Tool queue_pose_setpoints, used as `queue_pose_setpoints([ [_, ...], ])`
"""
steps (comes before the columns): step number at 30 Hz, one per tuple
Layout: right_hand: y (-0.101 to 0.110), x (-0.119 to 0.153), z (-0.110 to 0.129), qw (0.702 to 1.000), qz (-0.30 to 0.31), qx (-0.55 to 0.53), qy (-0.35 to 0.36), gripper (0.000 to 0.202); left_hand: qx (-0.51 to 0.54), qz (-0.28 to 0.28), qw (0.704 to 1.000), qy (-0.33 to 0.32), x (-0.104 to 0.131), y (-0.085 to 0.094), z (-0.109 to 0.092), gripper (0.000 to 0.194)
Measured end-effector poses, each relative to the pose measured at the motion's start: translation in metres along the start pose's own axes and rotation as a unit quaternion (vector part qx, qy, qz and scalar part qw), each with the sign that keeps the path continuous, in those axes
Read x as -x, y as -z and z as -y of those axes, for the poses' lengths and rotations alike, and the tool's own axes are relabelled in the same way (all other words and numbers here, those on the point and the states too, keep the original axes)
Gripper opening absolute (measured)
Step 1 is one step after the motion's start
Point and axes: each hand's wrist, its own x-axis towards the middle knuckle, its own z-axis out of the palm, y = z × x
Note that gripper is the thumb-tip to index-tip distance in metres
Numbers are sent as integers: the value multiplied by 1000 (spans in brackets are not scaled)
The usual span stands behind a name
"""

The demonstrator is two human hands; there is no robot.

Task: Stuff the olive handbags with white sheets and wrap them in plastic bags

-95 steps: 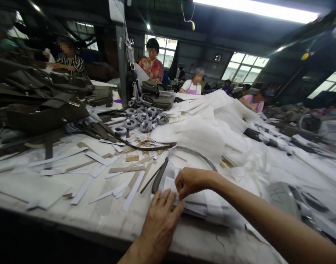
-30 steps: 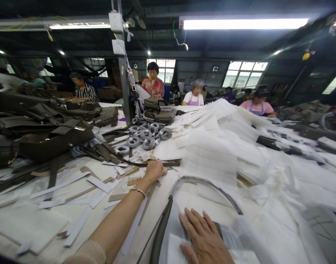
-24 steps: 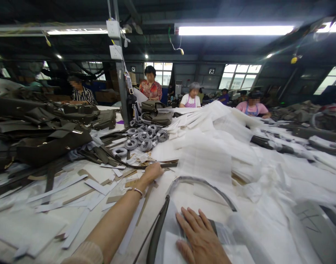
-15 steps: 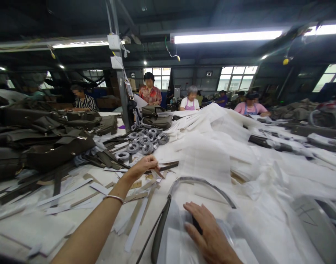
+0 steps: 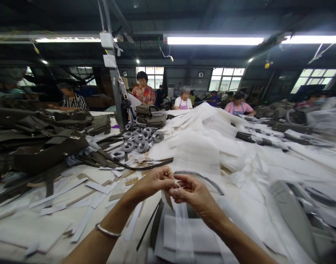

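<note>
My left hand (image 5: 163,179), with a bangle on the wrist, is closed in a pinch at the middle of the view. A small beige-and-white hang tag (image 5: 168,200) dangles below its fingers. Against it my right hand (image 5: 187,189) is also pinched, with thin white string (image 5: 179,185) between the fingertips of both hands. Directly beneath lies a dark grey-green bag (image 5: 155,223), largely covered by white wrapping sheet (image 5: 190,234). Its wrapped handle (image 5: 205,179) arches behind my hands, and a thin dark strap (image 5: 148,227) trails on the left.
Dark bags (image 5: 46,146) are heaped at left, near loose card strips (image 5: 82,223). Coiled grey straps (image 5: 141,141) lie by a metal post (image 5: 115,84). White foam sheets (image 5: 203,128) pile up ahead; a grey bag (image 5: 291,216) sits at right. Several people work across the table.
My right hand has lifted off the wrapped bag and met my left hand. My left hand has come nearer and to the right, bringing the hang tag over the bag. The view has turned slightly right.
</note>
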Motion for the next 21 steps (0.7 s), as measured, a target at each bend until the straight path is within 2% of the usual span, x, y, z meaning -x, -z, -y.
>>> queue_pose_setpoints([
  [2, -2, 3, -1, 999, 0, 33, 26, 41, -12, -3, 1000, 2, 0, -5, 2, 36],
  [3, -2, 4, 0, 998, 1, 50, 36, 37, -20, -2, 1000, 4, -1, -6, 3, 36],
  [8, 7, 6, 2, 993, 4, 103, 54, 39, -46, 3, 999, 28, 0, -6, 9, 33],
  [12, 22, 5, 3, 988, -55, 128, 64, 40, -65, 4, 996, 60, 2, -7, 13, 26],
  [14, 28, 6, 1, 988, -68, 121, 64, 38, -86, 1, 995, 58, 2, -10, 15, 21],
  [18, 33, 9, -2, 996, -52, 60, 37, 35, -174, -37, 983, 45, 1, -18, 20, 16],
  [21, 31, 11, -2, 995, -56, 75, 42, 37, -207, -44, 977, 30, -3, -24, 23, 18],
])
